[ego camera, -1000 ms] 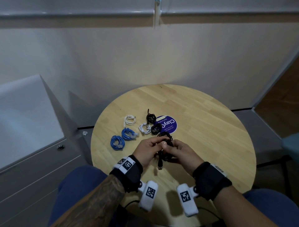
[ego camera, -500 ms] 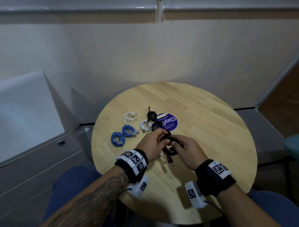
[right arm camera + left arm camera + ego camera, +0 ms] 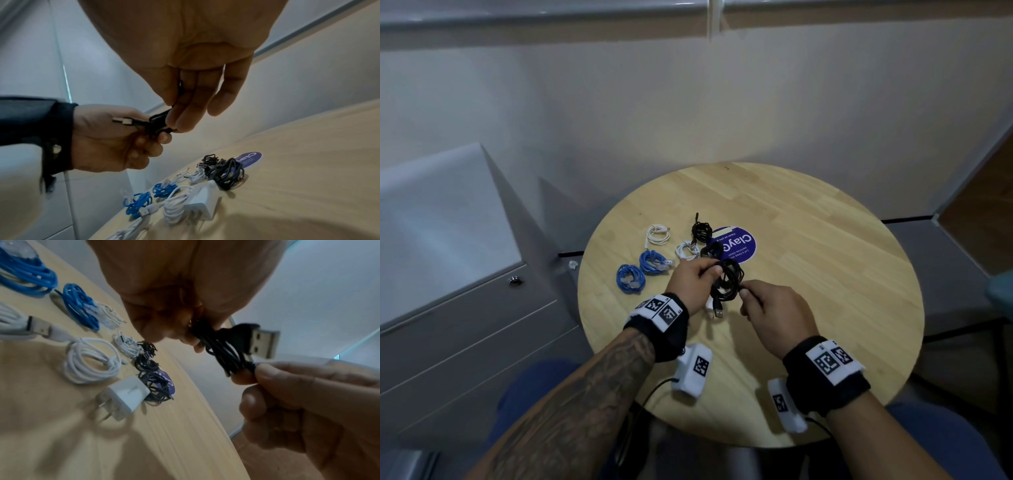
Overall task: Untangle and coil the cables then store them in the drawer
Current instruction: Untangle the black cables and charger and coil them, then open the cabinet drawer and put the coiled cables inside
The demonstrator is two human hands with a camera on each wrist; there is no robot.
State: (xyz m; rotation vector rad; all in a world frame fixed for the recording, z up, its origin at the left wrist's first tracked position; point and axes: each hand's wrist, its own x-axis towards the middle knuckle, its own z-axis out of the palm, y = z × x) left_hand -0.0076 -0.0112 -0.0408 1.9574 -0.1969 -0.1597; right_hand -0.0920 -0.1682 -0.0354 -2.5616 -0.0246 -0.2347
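A black USB cable [image 3: 728, 281] wound into a small coil hangs above the round wooden table [image 3: 825, 274] between both hands. My left hand [image 3: 697, 279] grips the coil's left side; its USB plug [image 3: 262, 341] sticks out past the fingers. My right hand [image 3: 751, 296] pinches the coil's lower right strand [image 3: 164, 128] with thumb and fingertips. On the table lie two blue coils [image 3: 630, 279], white coils [image 3: 658, 234] and black coils [image 3: 702, 231]. A white charger plug [image 3: 125, 394] with a white cable [image 3: 90, 361] lies under my left hand.
A purple round sticker [image 3: 736, 245] lies flat on the table beyond the hands. A grey drawer cabinet [image 3: 465, 325] with a lock [image 3: 515, 281] stands to the left, its drawers closed. A white wall runs behind the table.
Both hands have lifted the black coil a little and moved apart, the right hand sliding down to its lower right. The head view has moved closer.
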